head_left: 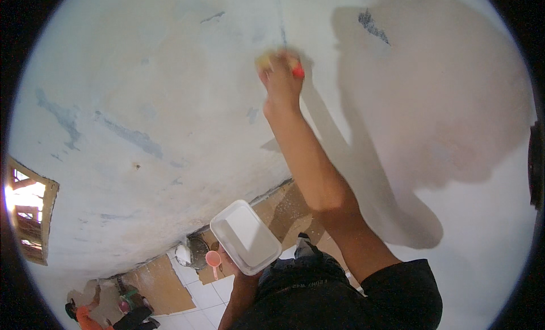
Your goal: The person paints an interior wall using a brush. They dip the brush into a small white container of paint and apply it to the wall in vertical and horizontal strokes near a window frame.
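My right hand (280,87) is raised to the pale wall (187,74), its fingers closed round a small yellow-and-red thing (298,70). Motion smears it, so its kind does not show. Lower down, my left hand (229,264) grips a white rectangular plastic tub (234,246) by its side, tilted with its hollow facing up. Whether anything white lies in the tub, I cannot tell. Grey bare patches (129,136) and a dark scar (373,27) mark the wall around my right hand. My arm casts a long shadow beside it.
Below the tub, a pink dipper (213,259) shows beside a dark bucket (198,252). Cardboard (162,286) covers part of the white tiled floor (207,295) along the wall. A person in orange (88,317) is low at the far left, under a window (31,211).
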